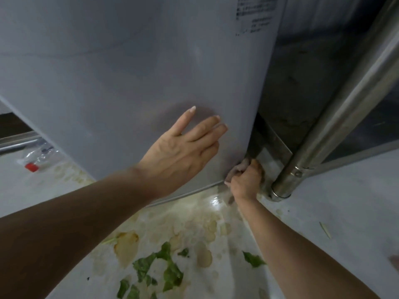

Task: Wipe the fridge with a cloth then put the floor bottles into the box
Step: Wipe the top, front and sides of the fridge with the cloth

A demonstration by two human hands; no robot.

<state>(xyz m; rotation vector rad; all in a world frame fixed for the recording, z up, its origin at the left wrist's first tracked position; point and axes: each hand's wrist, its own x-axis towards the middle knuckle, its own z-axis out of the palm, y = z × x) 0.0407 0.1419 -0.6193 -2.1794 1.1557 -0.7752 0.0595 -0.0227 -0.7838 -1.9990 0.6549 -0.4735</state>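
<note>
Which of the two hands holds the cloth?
The right hand, low at the fridge's bottom corner, has the cloth in its grip. The left hand lies flat, fingers straight, on the fridge.

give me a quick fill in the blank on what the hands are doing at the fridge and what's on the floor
1. The left hand rests flat against the side of the ____.
2. The right hand grips a ____ at the fridge's bottom corner.
3. The bottle lying on the floor has a ____ cap.
4. The leaf scraps on the floor are ____ in colour.

Missing words: fridge; cloth; red; green
</note>
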